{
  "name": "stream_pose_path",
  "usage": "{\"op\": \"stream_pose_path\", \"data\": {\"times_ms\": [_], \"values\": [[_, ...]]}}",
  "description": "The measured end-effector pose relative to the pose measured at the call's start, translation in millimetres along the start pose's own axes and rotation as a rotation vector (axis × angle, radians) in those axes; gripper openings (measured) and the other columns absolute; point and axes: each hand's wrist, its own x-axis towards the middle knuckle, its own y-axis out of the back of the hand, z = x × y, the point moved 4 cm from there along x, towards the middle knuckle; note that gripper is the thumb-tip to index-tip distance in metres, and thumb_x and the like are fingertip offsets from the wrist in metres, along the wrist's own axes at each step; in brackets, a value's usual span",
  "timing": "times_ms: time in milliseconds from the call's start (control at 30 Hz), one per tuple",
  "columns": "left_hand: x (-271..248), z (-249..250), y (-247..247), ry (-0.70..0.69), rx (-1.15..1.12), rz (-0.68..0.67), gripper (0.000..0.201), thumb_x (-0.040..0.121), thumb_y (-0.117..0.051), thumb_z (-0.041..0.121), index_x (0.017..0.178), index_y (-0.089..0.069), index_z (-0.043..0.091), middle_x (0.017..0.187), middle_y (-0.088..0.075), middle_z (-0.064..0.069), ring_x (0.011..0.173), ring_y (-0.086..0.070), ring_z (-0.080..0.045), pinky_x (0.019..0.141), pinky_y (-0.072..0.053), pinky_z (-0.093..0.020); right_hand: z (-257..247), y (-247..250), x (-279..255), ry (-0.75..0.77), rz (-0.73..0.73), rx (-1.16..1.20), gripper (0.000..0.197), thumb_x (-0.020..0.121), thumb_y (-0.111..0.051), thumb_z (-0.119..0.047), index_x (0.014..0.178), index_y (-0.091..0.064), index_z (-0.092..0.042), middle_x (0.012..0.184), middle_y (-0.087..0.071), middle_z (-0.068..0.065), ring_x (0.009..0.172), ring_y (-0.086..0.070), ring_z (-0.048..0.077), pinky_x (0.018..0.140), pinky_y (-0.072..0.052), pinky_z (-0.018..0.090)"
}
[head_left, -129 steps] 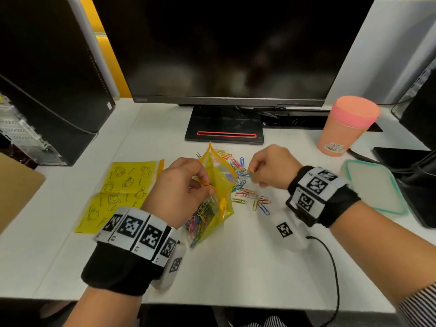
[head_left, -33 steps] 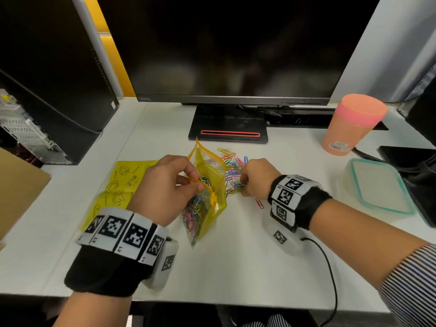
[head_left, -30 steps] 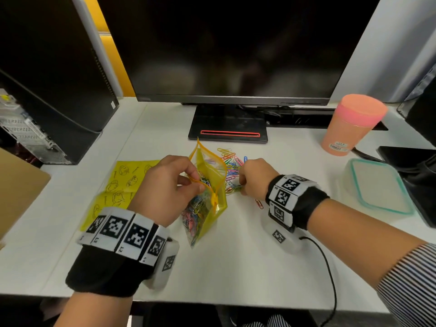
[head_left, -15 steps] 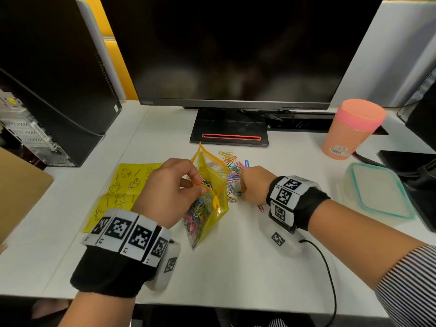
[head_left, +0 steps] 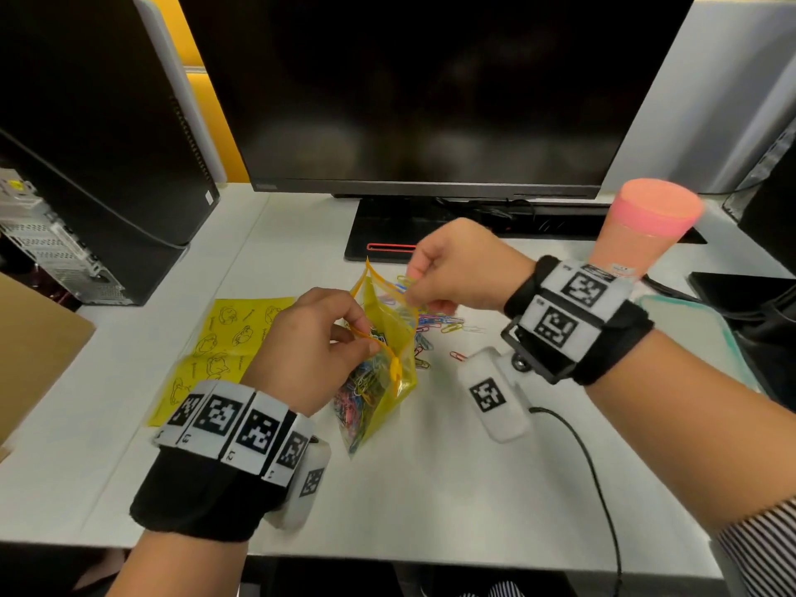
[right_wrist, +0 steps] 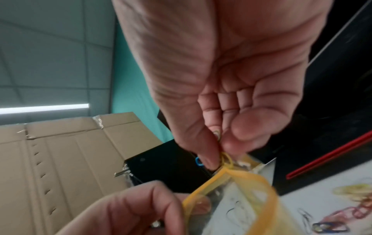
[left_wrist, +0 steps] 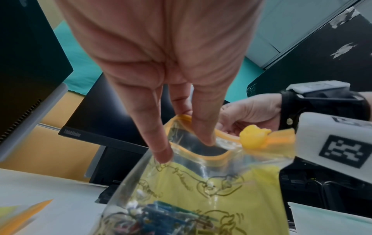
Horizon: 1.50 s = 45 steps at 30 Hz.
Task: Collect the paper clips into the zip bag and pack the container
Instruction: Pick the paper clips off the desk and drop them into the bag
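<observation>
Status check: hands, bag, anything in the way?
Left hand pinches zip bag rim, mouth open. Right hand pinches paper clips at the mouth. Loose clips remain on desk. Nothing blocking.

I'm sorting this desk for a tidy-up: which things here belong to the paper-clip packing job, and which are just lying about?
Job:
- yellow clear zip bag, held by left hand
- coloured paper clips on the desk
- right hand pinching clips
- clear teal-rimmed container

Lying about:
- pink lidded cup
- black monitor
- yellow printed sheet
- brown cardboard box
</observation>
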Motion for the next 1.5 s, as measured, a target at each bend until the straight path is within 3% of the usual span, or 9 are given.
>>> {"op": "stream_pose_path", "data": {"times_ms": [100, 233, 300, 367, 467, 733, 1133, 1367, 1500], "values": [[-0.6, 0.1, 1.6, 0.003, 0.004, 0.011, 0.014, 0.073, -0.075, 0.013, 0.075, -0.062, 0.017, 0.104, -0.056, 0.006, 0.076, -0.064, -0.005, 0.058, -0.039, 0.001, -10.0, -12.3, 4.3, 0.027, -0.054, -0.023, 0.015, 0.069, -0.081, -0.017, 0.074, -0.07, -0.008, 0.057, -0.065, 0.001, 0.047, -0.058, 0.011, 0.049, -0.052, 0.021], [-3.2, -6.3, 11.1, 0.02, -0.011, 0.024, 0.015, 0.074, -0.075, 0.014, 0.073, -0.061, 0.019, 0.1, -0.056, 0.015, 0.074, -0.063, -0.001, 0.061, -0.041, 0.0, 13.4, -5.1, 13.8, 0.012, 0.134, -0.097, 0.016, 0.075, -0.077, -0.026, 0.071, -0.062, -0.019, 0.063, -0.062, -0.003, 0.044, -0.055, 0.002, 0.049, -0.048, 0.021], [-4.4, -10.2, 17.3, 0.036, -0.024, 0.032, 0.015, 0.073, -0.075, 0.015, 0.073, -0.061, 0.021, 0.1, -0.056, 0.017, 0.077, -0.062, 0.003, 0.062, -0.042, -0.001, 33.8, -13.7, 14.2, -0.065, 0.042, -0.223, 0.023, 0.075, -0.076, -0.028, 0.092, -0.064, -0.017, 0.088, -0.066, 0.005, 0.063, -0.059, 0.011, 0.057, -0.049, 0.024], [-4.5, -11.5, 23.3, 0.043, -0.017, 0.052, 0.015, 0.073, -0.075, 0.016, 0.073, -0.061, 0.022, 0.101, -0.057, 0.017, 0.075, -0.063, 0.001, 0.062, -0.043, -0.002, 49.2, -33.5, 11.7, -0.077, -0.142, -0.442, 0.06, 0.069, -0.079, -0.037, 0.122, -0.057, -0.017, 0.119, -0.061, 0.006, 0.098, -0.06, 0.022, 0.079, -0.048, 0.026], [-4.2, -11.1, 29.6, 0.052, -0.019, 0.086, 0.016, 0.073, -0.076, 0.016, 0.072, -0.061, 0.022, 0.102, -0.059, 0.015, 0.074, -0.065, -0.003, 0.061, -0.042, -0.003, 51.5, -61.6, 5.9, 0.001, -0.244, -0.592, 0.083, 0.061, -0.08, -0.048, 0.133, -0.049, -0.021, 0.129, -0.054, 0.006, 0.118, -0.052, 0.026, 0.097, -0.044, 0.032], [-5.2, -14.7, 27.5, 0.074, 0.02, 0.073, 0.014, 0.073, -0.075, 0.018, 0.074, -0.062, 0.02, 0.101, -0.059, 0.014, 0.078, -0.064, -0.002, 0.059, -0.04, 0.001, 44.5, -74.8, 11.7, 0.054, -0.154, -0.633, 0.032, 0.082, -0.064, -0.014, 0.114, -0.064, -0.01, 0.115, -0.062, 0.013, 0.106, -0.058, 0.03, 0.08, -0.045, 0.029], [-1.9, -6.2, 10.0, 0.059, -0.068, 0.022, 0.016, 0.072, -0.076, 0.015, 0.073, -0.061, 0.019, 0.1, -0.057, 0.016, 0.075, -0.065, -0.003, 0.06, -0.042, -0.002, 61.9, -55.0, 5.8, 0.006, -0.121, -0.622, 0.025, 0.084, -0.055, -0.002, 0.103, -0.071, -0.005, 0.108, -0.068, 0.013, 0.103, -0.061, 0.03, 0.083, -0.049, 0.029], [0.5, -2.2, 1.4, 0.048, -0.1, 0.009, 0.016, 0.072, -0.076, 0.013, 0.072, -0.061, 0.018, 0.099, -0.056, 0.018, 0.072, -0.065, -0.001, 0.058, -0.041, 0.001, 69.8, -3.3, -6.5, -0.134, 0.059, -0.094, 0.021, 0.074, -0.064, 0.009, 0.067, -0.069, -0.01, 0.062, -0.067, 0.001, 0.046, -0.061, 0.008, 0.052, -0.055, 0.019], [2.6, -0.8, -2.5, 0.047, -0.085, -0.004, 0.016, 0.071, -0.076, 0.013, 0.072, -0.061, 0.019, 0.1, -0.056, 0.016, 0.075, -0.066, -0.004, 0.058, -0.041, 0.0, 29.6, 22.8, -8.9, -0.02, 0.104, 0.219, 0.021, 0.071, -0.072, 0.012, 0.064, -0.067, -0.008, 0.052, -0.065, 0.0, 0.041, -0.061, 0.006, 0.048, -0.056, 0.019]]}}
